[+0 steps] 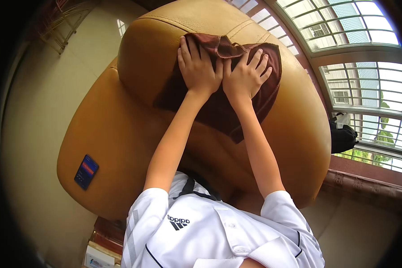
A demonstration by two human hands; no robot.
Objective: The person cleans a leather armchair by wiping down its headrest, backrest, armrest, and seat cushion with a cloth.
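Observation:
A dark maroon cloth (219, 110) is draped over the rounded, padded top of a tan leather sofa (149, 58). My left hand (197, 71) lies on the cloth's left part, palm down, fingers stretched out. Beside it my right hand (244, 78) rests on the right part, its fingers spread. The two thumbs point toward each other and almost meet. Just beyond them the cloth's far edge is bunched into raised folds. Its near corner hangs down toward the seat, between my forearms. Both palms are hidden from above.
A phone (86, 172) with a lit screen lies on the sofa at the left. Barred windows (366, 85) line the right side, with a black bag (343, 137) close by. A metal rack (60, 27) stands at the far left. A white box (99, 257) sits at the lower left.

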